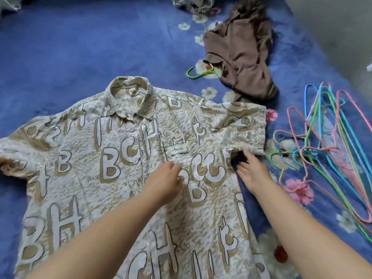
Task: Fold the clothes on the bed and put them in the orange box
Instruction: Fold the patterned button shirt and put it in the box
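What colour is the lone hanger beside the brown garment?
Bright green hanger, poking from under the brown garment; head view.

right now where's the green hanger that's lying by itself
In the head view, the lone green plastic hanger lies on the blue floral bedsheet, right of centre, tucked against the crumpled brown garment.

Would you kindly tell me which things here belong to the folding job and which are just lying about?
Job: patterned shirt, brown garment, crumpled printed cloth.
Lying about: green hanger, pile of coloured hangers, blue floral sheet.
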`<action>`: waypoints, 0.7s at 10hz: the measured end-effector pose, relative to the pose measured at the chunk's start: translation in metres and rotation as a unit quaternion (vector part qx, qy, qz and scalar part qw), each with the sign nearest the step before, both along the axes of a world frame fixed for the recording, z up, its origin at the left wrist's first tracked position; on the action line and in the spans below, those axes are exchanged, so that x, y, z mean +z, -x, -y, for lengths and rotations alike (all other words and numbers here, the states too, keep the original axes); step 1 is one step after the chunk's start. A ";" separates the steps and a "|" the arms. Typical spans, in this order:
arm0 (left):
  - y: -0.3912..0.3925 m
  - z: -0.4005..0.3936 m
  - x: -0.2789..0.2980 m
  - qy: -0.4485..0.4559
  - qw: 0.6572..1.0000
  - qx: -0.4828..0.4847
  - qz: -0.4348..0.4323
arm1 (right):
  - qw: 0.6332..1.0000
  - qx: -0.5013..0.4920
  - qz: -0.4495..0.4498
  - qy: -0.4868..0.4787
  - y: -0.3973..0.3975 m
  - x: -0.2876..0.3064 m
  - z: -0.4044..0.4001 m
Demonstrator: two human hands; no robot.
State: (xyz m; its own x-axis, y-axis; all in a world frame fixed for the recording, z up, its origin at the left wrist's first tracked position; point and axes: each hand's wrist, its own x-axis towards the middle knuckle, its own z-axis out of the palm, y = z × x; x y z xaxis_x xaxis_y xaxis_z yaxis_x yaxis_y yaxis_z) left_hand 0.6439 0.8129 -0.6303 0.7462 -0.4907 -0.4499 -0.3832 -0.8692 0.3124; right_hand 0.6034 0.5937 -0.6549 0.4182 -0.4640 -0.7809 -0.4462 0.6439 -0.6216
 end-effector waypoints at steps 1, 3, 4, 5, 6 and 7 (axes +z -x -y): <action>-0.030 0.028 -0.007 0.026 0.999 0.019 0.023 | 0.978 -0.138 0.102 -0.122 -0.025 -0.020 0.023; -0.097 0.113 -0.011 0.073 0.993 0.075 0.049 | 0.951 -0.190 0.142 -0.200 -0.040 -0.039 0.053; -0.134 0.159 -0.014 0.076 0.993 0.067 0.057 | 0.937 -0.188 0.191 -0.222 -0.036 -0.044 0.066; -0.164 0.199 -0.019 0.039 0.996 0.033 0.073 | 0.937 -0.190 0.200 -0.216 -0.029 -0.057 0.071; -0.180 0.224 -0.018 0.023 1.000 0.004 -0.013 | 0.945 -0.161 0.189 -0.214 -0.021 -0.060 0.070; -0.185 0.240 -0.011 0.002 0.993 -0.027 -0.114 | 0.950 -0.154 0.187 -0.195 -0.019 -0.071 0.070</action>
